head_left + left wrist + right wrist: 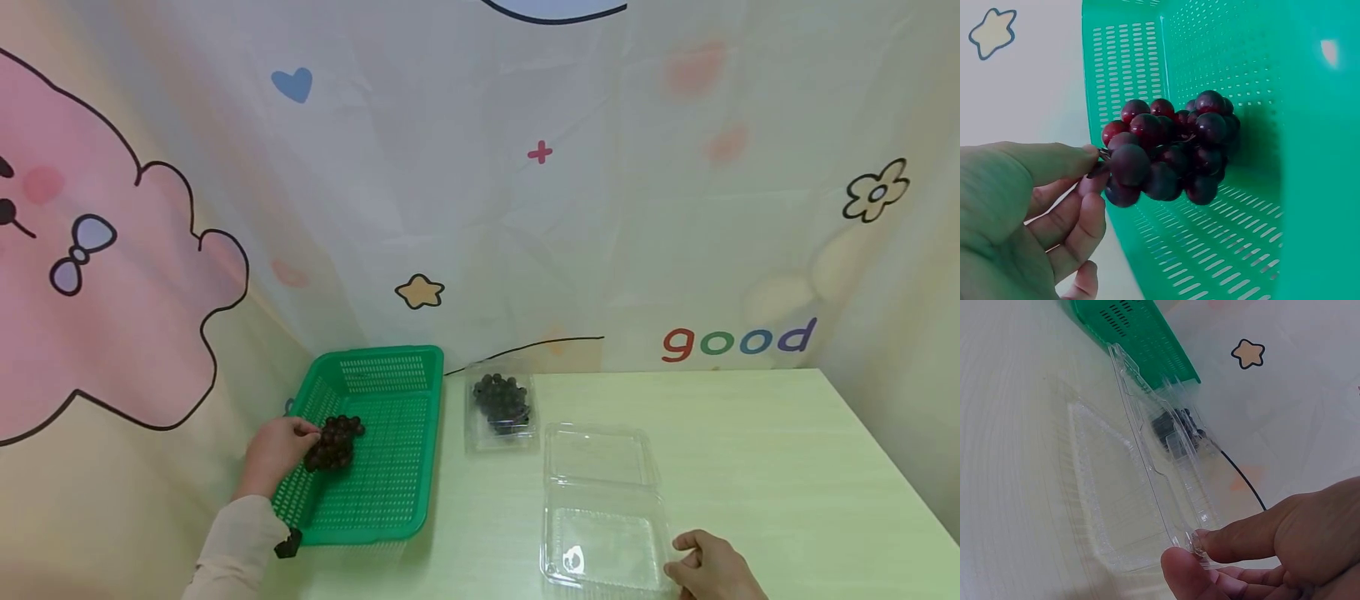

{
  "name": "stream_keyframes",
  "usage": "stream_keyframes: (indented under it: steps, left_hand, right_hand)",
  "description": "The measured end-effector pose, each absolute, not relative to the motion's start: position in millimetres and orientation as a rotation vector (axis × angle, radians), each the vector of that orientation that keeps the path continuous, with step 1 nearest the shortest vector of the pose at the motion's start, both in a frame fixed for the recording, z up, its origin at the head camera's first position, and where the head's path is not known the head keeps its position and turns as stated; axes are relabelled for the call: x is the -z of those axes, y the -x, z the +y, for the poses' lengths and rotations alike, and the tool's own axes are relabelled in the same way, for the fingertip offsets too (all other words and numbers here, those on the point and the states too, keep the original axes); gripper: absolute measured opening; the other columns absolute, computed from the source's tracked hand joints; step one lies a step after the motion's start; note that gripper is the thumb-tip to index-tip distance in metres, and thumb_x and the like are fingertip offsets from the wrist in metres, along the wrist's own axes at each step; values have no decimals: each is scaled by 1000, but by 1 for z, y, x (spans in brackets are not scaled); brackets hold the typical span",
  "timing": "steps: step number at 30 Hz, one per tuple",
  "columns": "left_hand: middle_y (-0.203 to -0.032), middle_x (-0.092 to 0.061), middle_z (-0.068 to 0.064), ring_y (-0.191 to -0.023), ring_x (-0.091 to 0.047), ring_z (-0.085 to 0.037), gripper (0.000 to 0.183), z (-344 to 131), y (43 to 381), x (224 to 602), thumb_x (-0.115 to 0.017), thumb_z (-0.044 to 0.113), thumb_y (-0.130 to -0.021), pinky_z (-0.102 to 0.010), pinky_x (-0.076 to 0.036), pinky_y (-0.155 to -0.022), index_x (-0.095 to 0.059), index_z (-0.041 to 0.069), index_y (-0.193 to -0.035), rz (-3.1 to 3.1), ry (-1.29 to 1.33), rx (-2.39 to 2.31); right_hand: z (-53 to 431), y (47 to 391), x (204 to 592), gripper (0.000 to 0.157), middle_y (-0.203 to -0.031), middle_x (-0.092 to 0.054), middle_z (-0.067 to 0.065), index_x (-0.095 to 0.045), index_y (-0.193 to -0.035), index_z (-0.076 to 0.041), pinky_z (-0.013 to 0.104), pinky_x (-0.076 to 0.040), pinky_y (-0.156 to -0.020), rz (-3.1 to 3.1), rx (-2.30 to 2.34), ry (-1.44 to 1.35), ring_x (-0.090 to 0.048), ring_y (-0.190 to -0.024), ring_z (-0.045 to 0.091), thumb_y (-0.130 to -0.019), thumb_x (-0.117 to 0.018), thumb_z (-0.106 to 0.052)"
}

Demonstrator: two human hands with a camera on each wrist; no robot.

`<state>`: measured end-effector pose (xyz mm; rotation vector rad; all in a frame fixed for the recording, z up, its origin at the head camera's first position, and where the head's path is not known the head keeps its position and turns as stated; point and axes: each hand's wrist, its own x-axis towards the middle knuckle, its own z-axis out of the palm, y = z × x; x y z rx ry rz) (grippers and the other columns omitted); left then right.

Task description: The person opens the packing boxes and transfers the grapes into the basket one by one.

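Between thumb and fingers, my left hand (279, 450) pinches the stem of a bunch of dark red grapes (1169, 147). In the head view the grapes overlap the left side of a green plastic basket (390, 467). Over on the right, my right hand (708, 567) pinches the edge of a clear plastic clamshell box (603, 542), which lies unfolded on the table with its lid toward the wall. The right wrist view shows thumb and fingertip on the rim of that box (1141, 444).
A second clear box (501, 446) with dark grapes (498, 400) inside stands near the wall, just right of the basket. The pale table (780, 467) runs up to a printed wall cloth (465, 200).
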<state>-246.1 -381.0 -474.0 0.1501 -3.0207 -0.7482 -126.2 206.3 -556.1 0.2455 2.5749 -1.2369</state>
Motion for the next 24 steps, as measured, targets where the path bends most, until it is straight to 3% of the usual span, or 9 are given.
stream_keyframes:
  steps: [5,9,14,17,20,24]
  left_hand:
    - [-93,-75,-10,-87,-66,-32,14,-378,244,474,-70,14,-98,-71,-40,-93,-79,4,-100,-3032,-123,636]
    - [-86,-74,-6,-81,-66,-30,11,-378,243,476,-71,13,-96,-75,-37,-95,-79,5,-96,-3058,-94,532]
    - [-80,-72,-2,-77,-64,-26,9,-377,240,475,-72,12,-95,-69,-40,-90,-79,7,-92,-3072,-60,495]
    - [-67,-62,3,-69,-56,-22,19,-375,237,475,-70,8,-94,-60,-39,-83,-72,10,-76,-3084,-36,469]
    - [-56,-44,6,-61,-42,-19,36,-373,234,478,-65,5,-91,-49,-28,-75,-55,16,-59,-3107,-23,444]
    - [-53,-29,6,-58,-31,-17,46,-370,231,480,-63,2,-89,-44,-19,-71,-39,20,-54,-3100,-4,430]
  right_hand:
    - [205,124,555,30,-71,-60,4,-60,-108,13,42,-55,-72,2574,1239,-246,-63,-59,20,-88,-75,-4]
    - [204,124,555,30,-71,-60,4,-60,-108,13,42,-55,-72,2573,1248,-249,-63,-59,20,-87,-75,-3]
    - [203,124,554,29,-70,-60,4,-60,-107,12,40,-54,-70,2583,1245,-257,-63,-58,20,-87,-75,-3]
    - [204,124,554,30,-70,-60,4,-61,-107,12,39,-54,-70,2587,1240,-262,-63,-58,20,-87,-75,-4]
    - [204,124,554,30,-70,-59,4,-61,-108,12,39,-54,-70,2588,1238,-261,-63,-58,20,-87,-75,-4]
    - [205,124,555,30,-69,-60,4,-60,-108,12,41,-54,-71,2592,1238,-249,-64,-58,20,-87,-75,-4]
